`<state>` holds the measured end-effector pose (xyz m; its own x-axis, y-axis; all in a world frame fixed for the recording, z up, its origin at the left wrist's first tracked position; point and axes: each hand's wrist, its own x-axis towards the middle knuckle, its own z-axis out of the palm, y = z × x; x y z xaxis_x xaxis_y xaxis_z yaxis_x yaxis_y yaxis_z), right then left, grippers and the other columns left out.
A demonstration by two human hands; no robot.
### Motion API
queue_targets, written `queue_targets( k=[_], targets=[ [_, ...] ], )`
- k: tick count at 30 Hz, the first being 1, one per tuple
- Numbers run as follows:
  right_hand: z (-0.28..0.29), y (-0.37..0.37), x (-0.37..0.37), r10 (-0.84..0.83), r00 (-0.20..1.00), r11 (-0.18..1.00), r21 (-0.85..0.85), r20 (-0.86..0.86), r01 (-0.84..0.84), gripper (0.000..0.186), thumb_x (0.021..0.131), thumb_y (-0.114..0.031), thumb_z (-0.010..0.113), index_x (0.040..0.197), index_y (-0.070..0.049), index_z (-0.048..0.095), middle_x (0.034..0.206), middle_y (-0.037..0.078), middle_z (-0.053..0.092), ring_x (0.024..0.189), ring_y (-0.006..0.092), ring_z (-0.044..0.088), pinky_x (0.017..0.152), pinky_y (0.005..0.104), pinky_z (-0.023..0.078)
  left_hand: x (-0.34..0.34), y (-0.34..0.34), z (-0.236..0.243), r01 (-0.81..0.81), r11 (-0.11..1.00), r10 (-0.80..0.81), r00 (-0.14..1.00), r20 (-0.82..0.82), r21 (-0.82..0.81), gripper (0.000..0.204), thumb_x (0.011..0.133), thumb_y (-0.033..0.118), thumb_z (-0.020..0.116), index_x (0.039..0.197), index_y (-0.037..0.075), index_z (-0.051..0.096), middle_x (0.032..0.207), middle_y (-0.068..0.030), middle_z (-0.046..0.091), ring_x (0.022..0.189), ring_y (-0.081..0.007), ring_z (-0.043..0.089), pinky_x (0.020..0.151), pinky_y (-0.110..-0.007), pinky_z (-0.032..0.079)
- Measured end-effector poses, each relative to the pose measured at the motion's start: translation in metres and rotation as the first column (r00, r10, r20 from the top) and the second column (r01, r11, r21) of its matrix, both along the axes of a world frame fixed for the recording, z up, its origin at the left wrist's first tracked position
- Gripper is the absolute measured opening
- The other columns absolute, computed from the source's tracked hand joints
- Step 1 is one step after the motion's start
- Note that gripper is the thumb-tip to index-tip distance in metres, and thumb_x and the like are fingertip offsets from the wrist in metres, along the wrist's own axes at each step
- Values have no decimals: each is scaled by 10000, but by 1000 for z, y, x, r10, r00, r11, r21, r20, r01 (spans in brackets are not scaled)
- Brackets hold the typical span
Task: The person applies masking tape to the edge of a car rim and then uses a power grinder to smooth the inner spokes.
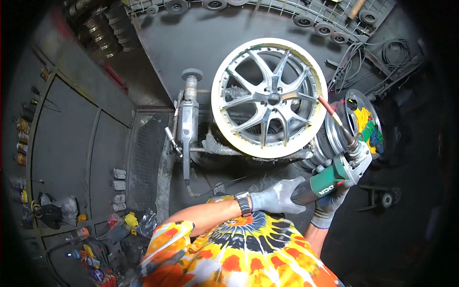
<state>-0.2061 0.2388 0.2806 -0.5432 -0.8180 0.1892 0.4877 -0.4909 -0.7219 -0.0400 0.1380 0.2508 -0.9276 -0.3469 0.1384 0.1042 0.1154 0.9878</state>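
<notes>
Both my hands wear grey gloves. My right hand (330,203) wraps under and around a green angle grinder (327,184), fingertips showing on its far side. My left hand (279,196) cups the tool's dark rear end between thumb and fingers. From the grinder's metal head, a thin shaft with a reddish-brown cylindrical tip (326,104) points up and left. That tip overlaps the right edge of a multi-spoke car wheel rim (274,98); whether they touch, I cannot tell. Yellowish tape or coating covers the wheel's outer lip, and its spokes are bare, shiny metal.
Left of the wheel, a grey power tool (189,119) with a round disc stands upright on the stand. More rims (337,129) sit at the right, one holding yellow and green cloths (366,124). Abrasive wheels (303,21) line the back rack. Cables (396,51) hang back right.
</notes>
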Motion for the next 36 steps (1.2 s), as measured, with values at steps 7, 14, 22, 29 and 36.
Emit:
queue_targets(
  k=[7, 14, 22, 29, 36],
  targets=[
    [-2, 3, -39, 200, 968, 980, 49, -152, -195, 1010, 778, -693, 847, 1472, -46, 501, 1207, 111, 641, 1032, 270, 665, 937, 486, 544, -39, -10, -1, 196, 980, -198, 977, 77, 33, 709, 782, 415, 912, 1265, -5, 606, 1095, -209, 724, 1010, -310, 732, 891, -406, 567],
    [-14, 28, -110, 137, 658, 872, 406, -740, 275, 655, 653, -18, 950, 1237, -50, 655, 1135, 62, 705, 1029, 175, 680, 913, 365, 566, -37, -57, -44, -226, 912, 357, 849, 390, -342, 496, 929, 428, 782, 1243, 48, 724, 1161, -197, 761, 1090, -331, 746, 972, -416, 582],
    [-37, 47, -123, 128, 586, 751, 464, -800, 469, 938, 644, -60, 1007, 1442, -28, 514, 1235, 90, 664, 1140, 190, 640, 1001, 363, 542, 87, -227, -30, -787, 68, 964, 211, -164, -614, 350, 950, 191, 733, 1246, 16, 667, 1136, -206, 694, 1012, -339, 707, 913, -422, 574],
    [-41, 39, -92, 85, 591, 661, 489, -802, 569, 1023, 596, -64, 1008, 1469, -32, 475, 1277, 95, 617, 1145, 222, 620, 1006, 382, 535, 79, -330, -25, -590, 294, 855, 514, -69, -752, 583, 911, 260, 776, 1416, 57, 567, 1345, -256, 596, 1279, -446, 587, 1093, -505, 491],
    [-33, 21, -47, 121, 621, 547, 574, -774, 609, 1006, 613, -155, 1039, 1440, -1, 486, 1298, 119, 625, 1169, 237, 629, 1024, 402, 531, 74, -339, -42, -607, 230, 868, 481, -122, -760, 581, 928, 174, 768, 1433, -14, 551, 1343, -244, 602, 1266, -415, 597, 1113, -476, 479]
  ],
)
